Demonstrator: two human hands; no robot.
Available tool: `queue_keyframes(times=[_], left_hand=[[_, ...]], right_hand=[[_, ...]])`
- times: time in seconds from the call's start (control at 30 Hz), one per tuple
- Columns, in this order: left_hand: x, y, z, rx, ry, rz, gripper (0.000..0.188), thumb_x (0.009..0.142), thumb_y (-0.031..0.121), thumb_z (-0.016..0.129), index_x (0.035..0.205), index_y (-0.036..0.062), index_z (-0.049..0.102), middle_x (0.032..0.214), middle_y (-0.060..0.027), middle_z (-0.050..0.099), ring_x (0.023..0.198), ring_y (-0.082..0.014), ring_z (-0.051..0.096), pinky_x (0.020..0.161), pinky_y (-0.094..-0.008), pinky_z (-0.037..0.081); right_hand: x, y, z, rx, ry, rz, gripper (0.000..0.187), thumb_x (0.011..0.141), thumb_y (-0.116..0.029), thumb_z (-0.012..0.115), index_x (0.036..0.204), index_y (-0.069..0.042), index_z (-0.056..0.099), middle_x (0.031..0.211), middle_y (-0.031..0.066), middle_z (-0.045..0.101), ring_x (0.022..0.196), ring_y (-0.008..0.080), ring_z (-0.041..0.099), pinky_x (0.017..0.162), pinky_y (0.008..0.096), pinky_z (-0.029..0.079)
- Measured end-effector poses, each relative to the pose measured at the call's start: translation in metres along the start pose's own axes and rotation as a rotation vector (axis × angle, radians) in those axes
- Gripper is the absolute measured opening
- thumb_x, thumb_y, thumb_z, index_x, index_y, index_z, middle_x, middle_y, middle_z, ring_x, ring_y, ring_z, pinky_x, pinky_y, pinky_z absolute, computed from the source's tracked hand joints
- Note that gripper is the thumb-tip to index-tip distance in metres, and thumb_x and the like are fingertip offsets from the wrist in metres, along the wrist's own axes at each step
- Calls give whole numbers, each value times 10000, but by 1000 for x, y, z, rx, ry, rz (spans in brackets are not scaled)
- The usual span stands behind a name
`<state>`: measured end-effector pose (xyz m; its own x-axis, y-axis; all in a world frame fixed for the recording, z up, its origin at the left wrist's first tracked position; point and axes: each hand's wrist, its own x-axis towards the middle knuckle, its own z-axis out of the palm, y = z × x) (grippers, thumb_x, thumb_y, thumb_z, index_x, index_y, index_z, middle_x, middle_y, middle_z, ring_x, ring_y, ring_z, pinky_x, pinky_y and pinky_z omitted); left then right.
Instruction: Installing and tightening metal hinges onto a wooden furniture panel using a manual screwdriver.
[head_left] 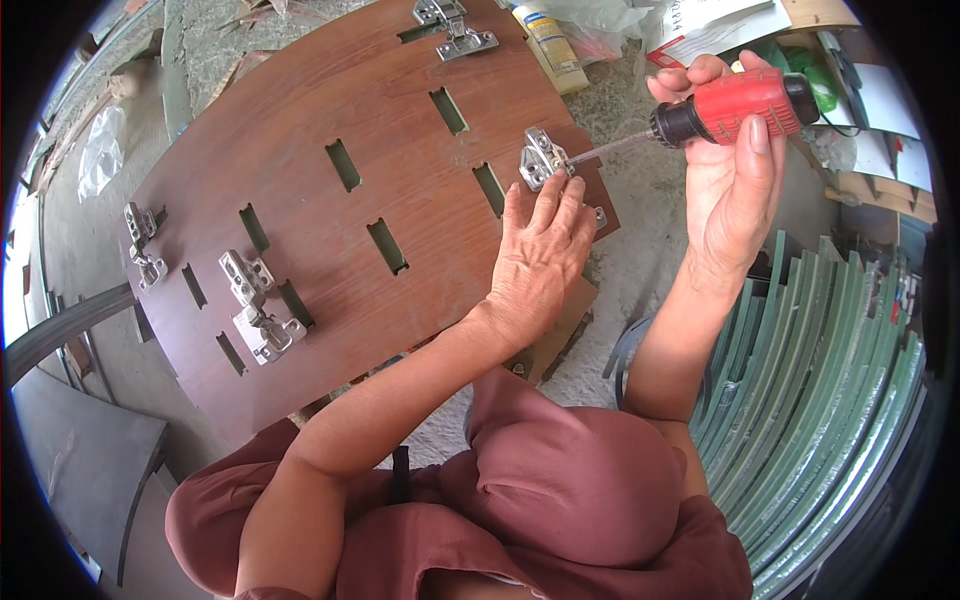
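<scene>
A reddish-brown wooden panel with several rectangular slots lies in front of me. My left hand rests at its right end, fingertips pressed on a metal cabinet hinge. My right hand grips a screwdriver with a red and black handle. Its thin shaft points left, and the tip reaches the hinge beside my left fingertips; the screw itself is too small to make out. Other hinges sit on the panel: one at the far edge, one at the near left and one at the left end.
Stacked greenish glass-like sheets stand at the right. A yellow and white bottle lies beyond the panel's far right corner, near clear plastic wrapping. A dark flat board is at the lower left, below a dark bar.
</scene>
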<state>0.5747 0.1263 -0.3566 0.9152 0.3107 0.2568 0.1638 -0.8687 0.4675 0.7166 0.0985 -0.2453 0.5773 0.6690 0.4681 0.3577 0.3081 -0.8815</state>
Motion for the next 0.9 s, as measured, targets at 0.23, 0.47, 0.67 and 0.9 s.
queue_keyframes(times=[0.23, 0.47, 0.67, 0.9], left_hand=[[2, -1, 2, -42, 13, -15, 372, 803, 179, 664, 1138, 74, 539, 1322, -130, 400, 1301, -305, 333, 1038, -542, 298], [3, -3, 2, -61, 10, -13, 379, 808, 181, 657, 1152, 75, 537, 1331, -126, 395, 1306, -303, 329, 1041, -548, 301], [2, -3, 3, -41, 6, -21, 386, 810, 177, 650, 1166, 84, 536, 1333, -119, 395, 1310, -300, 327, 1046, -551, 294], [2, -4, 4, -68, 15, -10, 385, 804, 175, 655, 1160, 92, 533, 1339, -118, 392, 1305, -302, 336, 1040, -552, 301]], right_hand=[[0, 6, -3, 149, 118, 34, 448, 959, -295, 506, 1272, 12, 420, 1092, 146, 569, 952, 265, 617, 888, 408, 477], [-3, 8, -7, 125, 82, -12, 488, 948, -368, 530, 1268, -15, 429, 1106, 146, 569, 965, 275, 620, 890, 430, 474], [-2, 12, -6, 258, 72, 37, 536, 939, -402, 541, 1294, -18, 421, 1129, 161, 574, 966, 278, 616, 904, 442, 467], [-5, 6, -13, 60, 35, 27, 683, 878, -505, 594, 1334, -35, 402, 1159, 178, 563, 1014, 296, 594, 941, 469, 443]])
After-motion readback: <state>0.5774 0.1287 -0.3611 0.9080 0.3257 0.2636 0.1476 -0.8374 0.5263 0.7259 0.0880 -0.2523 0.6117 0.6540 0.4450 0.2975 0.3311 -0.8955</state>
